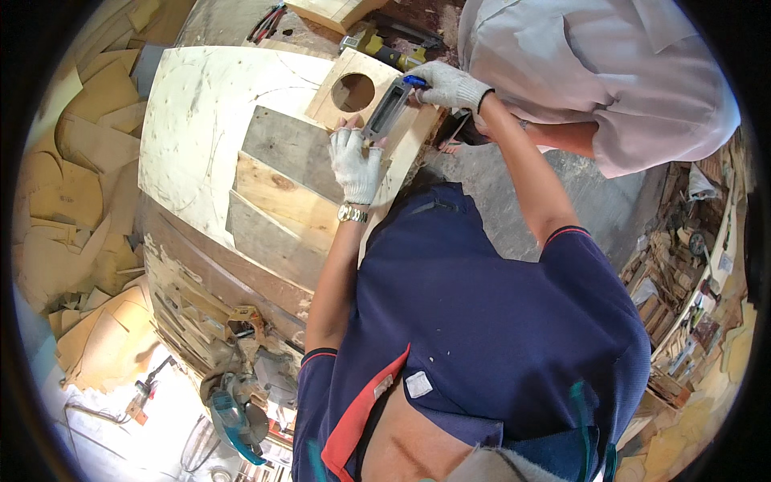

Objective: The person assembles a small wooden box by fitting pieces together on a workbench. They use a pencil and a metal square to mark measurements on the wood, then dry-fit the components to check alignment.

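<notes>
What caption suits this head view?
Gloved left hand steadies a metal ruler on wood while right hand marks.

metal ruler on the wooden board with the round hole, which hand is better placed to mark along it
Probably the right hand: it grips a blue pen at the far end of the metal ruler. The left hand is flat, pinning the ruler's near end to the wooden board with the round hole.

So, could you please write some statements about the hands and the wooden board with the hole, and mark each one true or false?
1. Both hands wear white knitted gloves: the left hand, the right hand. True.
2. The pale wooden board has a square hole. False: it is round.
3. The right hand holds a blue-tipped marker. True.
4. The gold wristwatch is on the right wrist. False: the left.
</notes>
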The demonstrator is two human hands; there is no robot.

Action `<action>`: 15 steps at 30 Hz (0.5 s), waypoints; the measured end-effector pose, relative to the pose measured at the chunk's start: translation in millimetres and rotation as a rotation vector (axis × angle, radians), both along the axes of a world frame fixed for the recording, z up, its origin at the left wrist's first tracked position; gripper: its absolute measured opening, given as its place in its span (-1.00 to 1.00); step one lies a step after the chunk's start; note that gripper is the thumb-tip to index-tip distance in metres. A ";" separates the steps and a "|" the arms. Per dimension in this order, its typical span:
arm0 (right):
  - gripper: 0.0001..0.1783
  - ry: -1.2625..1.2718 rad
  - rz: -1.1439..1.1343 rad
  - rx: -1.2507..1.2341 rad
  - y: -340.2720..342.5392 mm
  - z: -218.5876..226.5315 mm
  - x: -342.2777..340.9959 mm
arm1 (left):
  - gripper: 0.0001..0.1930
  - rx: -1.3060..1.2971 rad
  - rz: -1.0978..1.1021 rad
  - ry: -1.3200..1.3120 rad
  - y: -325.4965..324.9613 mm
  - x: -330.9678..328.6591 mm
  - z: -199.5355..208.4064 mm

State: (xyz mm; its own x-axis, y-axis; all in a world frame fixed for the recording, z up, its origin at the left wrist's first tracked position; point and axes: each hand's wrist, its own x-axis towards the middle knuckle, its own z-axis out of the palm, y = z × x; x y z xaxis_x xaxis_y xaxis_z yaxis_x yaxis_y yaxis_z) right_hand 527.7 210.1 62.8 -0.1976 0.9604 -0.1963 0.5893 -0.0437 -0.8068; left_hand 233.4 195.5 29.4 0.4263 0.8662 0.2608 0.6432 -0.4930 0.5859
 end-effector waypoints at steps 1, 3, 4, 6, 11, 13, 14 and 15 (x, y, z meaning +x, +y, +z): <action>-0.75 -0.031 -0.004 -0.060 3.8 -5.7 1.9 | -0.61 0.010 0.010 0.013 0.7 0.5 -0.3; -0.74 -0.027 0.028 0.049 3.3 -16.6 6.7 | -0.58 0.033 0.005 0.041 0.3 -0.7 -1.3; -0.74 0.009 0.030 0.032 2.9 -16.7 7.4 | -0.56 0.045 0.006 0.055 0.1 -1.5 -2.3; -0.74 0.075 0.007 -0.001 1.7 -18.4 7.1 | -0.55 0.046 0.012 0.063 -0.5 -0.7 -3.5; -0.73 0.018 0.003 0.021 3.0 -23.2 8.0 | -0.55 0.029 0.011 0.001 -1.3 -1.2 -6.4; -0.73 0.023 0.002 0.095 1.5 -26.8 10.3 | -0.55 0.043 -0.007 -0.013 -1.1 -0.8 -3.7; -0.73 0.025 0.001 0.131 0.4 -28.5 11.7 | -0.55 0.012 -0.018 -0.039 -0.8 0.3 -2.7; -0.73 0.030 -0.008 0.063 -1.0 -24.8 9.7 | -0.55 -0.020 -0.023 -0.060 -1.2 -0.3 0.1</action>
